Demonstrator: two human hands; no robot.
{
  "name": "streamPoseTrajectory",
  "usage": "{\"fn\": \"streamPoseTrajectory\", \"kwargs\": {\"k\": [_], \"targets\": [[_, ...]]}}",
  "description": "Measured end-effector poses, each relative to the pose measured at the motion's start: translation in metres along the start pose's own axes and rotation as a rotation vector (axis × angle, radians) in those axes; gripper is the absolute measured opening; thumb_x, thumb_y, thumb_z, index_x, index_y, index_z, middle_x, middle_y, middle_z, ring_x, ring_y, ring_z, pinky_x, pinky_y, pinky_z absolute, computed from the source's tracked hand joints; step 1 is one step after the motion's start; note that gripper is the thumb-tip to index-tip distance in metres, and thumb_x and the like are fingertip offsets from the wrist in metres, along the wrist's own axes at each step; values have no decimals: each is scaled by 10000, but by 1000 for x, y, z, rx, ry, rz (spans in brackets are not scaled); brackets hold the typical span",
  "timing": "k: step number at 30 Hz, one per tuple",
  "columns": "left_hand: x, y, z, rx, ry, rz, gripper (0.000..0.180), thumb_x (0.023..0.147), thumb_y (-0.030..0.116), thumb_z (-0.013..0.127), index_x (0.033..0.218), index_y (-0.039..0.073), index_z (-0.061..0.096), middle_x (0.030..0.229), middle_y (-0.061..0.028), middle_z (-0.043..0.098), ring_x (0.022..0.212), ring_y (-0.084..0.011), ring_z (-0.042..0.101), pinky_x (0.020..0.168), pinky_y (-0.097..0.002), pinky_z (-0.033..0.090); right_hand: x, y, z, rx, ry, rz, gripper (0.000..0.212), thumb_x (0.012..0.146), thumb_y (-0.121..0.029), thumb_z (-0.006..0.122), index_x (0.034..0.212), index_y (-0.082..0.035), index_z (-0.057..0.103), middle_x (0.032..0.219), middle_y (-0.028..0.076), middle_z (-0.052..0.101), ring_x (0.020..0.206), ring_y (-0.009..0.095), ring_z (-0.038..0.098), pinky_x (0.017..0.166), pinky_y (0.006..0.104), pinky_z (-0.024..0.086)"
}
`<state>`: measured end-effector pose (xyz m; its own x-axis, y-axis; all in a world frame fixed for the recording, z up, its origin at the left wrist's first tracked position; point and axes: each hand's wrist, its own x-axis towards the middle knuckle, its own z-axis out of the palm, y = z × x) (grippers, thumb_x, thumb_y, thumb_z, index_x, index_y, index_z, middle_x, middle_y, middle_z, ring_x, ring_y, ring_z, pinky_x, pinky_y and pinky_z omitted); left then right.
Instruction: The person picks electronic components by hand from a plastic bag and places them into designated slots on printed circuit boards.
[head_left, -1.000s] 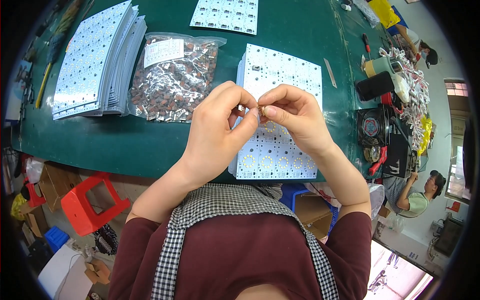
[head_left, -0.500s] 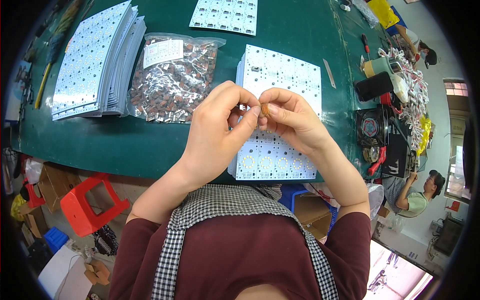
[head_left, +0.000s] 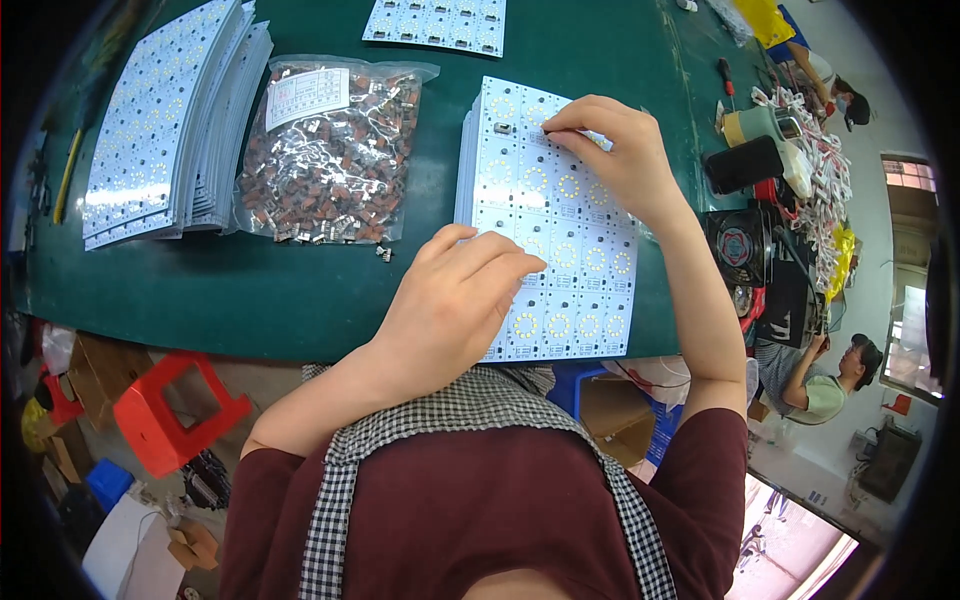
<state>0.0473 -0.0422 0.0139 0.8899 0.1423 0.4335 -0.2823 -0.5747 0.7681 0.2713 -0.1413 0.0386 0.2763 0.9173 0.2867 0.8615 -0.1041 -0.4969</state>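
Note:
A stack of white circuit boards [head_left: 508, 240] with rings of small yellow LEDs lies in front of me. Over its upper part, my right hand [head_left: 625, 150] is closed in a pinch, fingertips down at the top board. Only a dark bit of a small part shows between finger and thumb. A small connector [head_left: 503, 128] sits on the board just left of that pinch. My left hand [head_left: 450, 305] hovers at the stack's lower left, its fingers curled together; whatever they hold is hidden.
A clear bag [head_left: 330, 165] of brown and white connectors lies left of the boards, with a loose connector [head_left: 384, 254] beside it. Another board stack [head_left: 150, 150] stands far left, a single board [head_left: 440, 22] at the back. Right are a fan [head_left: 738, 247] and black phone-like slab [head_left: 743, 165].
My hands, together over the boards before, have parted. The right went up to the top board's upper part; the left dropped down and left. A loose connector now shows below the bag.

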Motion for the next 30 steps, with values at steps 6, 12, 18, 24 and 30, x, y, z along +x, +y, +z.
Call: {"fn": "streamPoseTrajectory", "kwargs": {"k": [6,12,18,24,30], "targets": [[-3,-7,5,0,53,-15,209,804,-20,581,1007,17,616,930,-105,618,863,-280,565,783,-371,448,4,-2,8,-85,16,-34,73,799,-72,652,865,-52,675,842,62,653,770,229,636,673,312,510],[-2,-7,6,11,49,-16,210,805,-14,580,1010,13,618,923,-109,617,853,-282,562,779,-374,450,3,-3,8,-157,5,-71,77,791,-80,655,862,-56,676,836,58,653,772,233,634,677,320,512],[-2,-8,6,15,49,-12,209,807,-9,581,1011,14,619,915,-109,617,844,-282,565,776,-374,450,2,-4,8,-179,13,-78,81,786,-77,656,860,-49,675,840,63,653,776,242,635,677,327,513],[-2,-9,6,13,58,-8,207,805,-10,584,1008,14,619,914,-108,619,846,-281,568,779,-374,448,2,-6,9,-197,3,-78,87,780,-72,657,861,-48,673,852,65,653,784,244,634,679,330,514],[-2,-10,6,21,39,5,224,797,-18,591,1017,15,614,904,-101,619,843,-266,575,783,-375,447,-4,-3,15,-225,44,-69,81,780,-79,661,856,-56,675,872,55,651,797,239,630,681,339,514]]}}
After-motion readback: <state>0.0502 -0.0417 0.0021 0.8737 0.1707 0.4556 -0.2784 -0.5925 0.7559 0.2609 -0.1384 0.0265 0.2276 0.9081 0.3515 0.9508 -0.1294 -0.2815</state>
